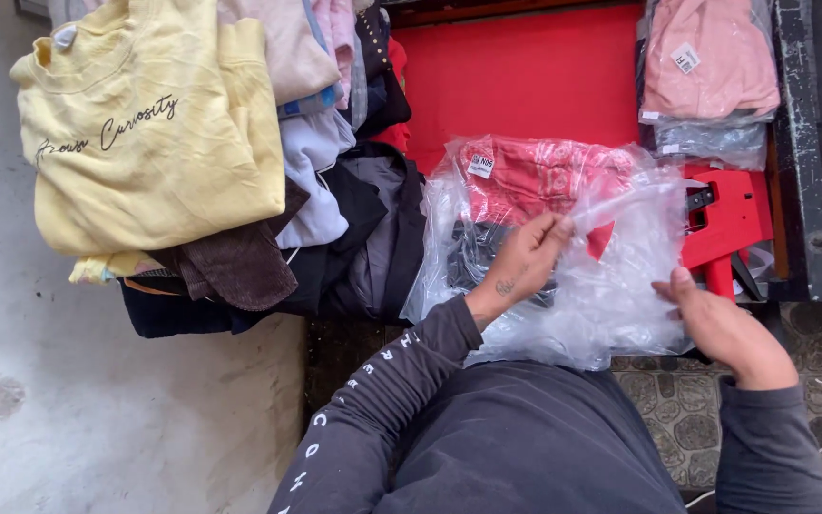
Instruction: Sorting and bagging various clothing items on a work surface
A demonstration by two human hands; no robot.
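Red covered the work surface (525,86) beyond both hands, with grey patterned floor tiles (668,419) seen below them and a pale concrete floor (97,400) off to the left. A clear plastic bag (611,295) was held between the two hands, crumpled and glossy, spread over the near edge of the red surface. The left hand (525,262) was closed in a pinch on the bag's upper film, thumb and fingers brought together at the fingertips. The right hand (725,328) was placed at the bag's right edge, its thumb pressed against the plastic; whether the remaining fingers were curled around the film could not be told, since they were hidden behind the hand. A folded red patterned garment (535,176) in its own clear wrapping was seen just beyond the left hand, partly under the bag, and something dark (473,252) lay beside it below the left wrist. A red tool-like object (730,219) was seen just above the right hand. A bagged pink garment (706,57) was stacked well beyond that. Far to the left of the left hand, a heap of folded clothes was piled, topped by a yellow sweatshirt (154,124).
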